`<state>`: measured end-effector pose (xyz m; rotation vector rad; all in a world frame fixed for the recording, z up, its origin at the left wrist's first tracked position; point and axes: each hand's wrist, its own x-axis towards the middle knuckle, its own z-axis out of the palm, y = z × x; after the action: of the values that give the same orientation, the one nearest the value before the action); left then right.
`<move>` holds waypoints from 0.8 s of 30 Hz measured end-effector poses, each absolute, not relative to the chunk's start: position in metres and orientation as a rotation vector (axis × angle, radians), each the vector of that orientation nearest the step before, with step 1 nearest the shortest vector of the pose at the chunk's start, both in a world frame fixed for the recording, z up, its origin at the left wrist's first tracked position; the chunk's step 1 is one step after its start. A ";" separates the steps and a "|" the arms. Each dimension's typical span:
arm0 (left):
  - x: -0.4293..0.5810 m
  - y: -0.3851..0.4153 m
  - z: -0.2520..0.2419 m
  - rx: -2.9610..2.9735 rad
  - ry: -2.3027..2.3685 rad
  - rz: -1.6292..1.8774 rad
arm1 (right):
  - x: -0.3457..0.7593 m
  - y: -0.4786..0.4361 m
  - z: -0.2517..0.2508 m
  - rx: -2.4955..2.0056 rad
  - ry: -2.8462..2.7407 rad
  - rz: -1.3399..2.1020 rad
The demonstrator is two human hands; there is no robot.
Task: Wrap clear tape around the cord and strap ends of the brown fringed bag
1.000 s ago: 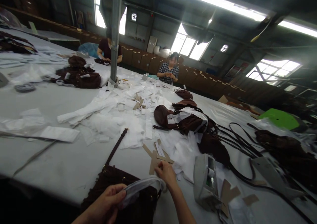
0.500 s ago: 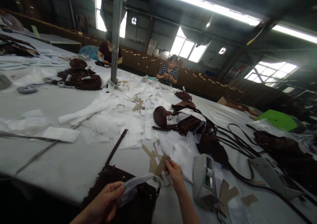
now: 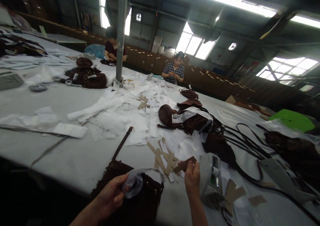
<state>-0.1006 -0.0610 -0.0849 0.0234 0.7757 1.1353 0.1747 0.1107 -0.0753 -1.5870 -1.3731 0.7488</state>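
My left hand is closed on a crumpled clear plastic wrap that arches over a dark brown suede bag at the table's near edge. The bag's strap runs away from me across the table. My right hand pinches a brown cardboard strip, held up just above the table. It is beside a grey tape dispenser. Several more cardboard strips lie just left of that hand.
White paper scraps cover the middle of the long grey table. More brown bags and black straps lie to the right, another bag pile at the far left. Two people sit at the far side, near a metal post.
My right hand has lifted a cardboard strip off the pile and carried it right, toward the tape dispenser. My left hand has bunched the plastic wrap tighter over the bag.
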 end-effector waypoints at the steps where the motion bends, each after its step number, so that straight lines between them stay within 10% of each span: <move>1: -0.102 -0.060 -0.087 -0.022 0.761 1.137 | 0.176 0.106 -0.072 -1.571 -1.356 0.766; 15: -0.100 -0.056 -0.085 0.069 0.828 1.167 | 0.110 -0.033 -0.058 -1.417 -1.238 1.755; 24: -0.092 -0.060 -0.062 0.513 0.940 1.162 | 0.073 -0.055 -0.080 -1.546 -1.280 1.737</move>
<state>-0.0920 -0.0597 -0.0620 0.5128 0.9398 1.1625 0.0734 -0.0546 -0.0798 -1.5458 -1.2802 1.7374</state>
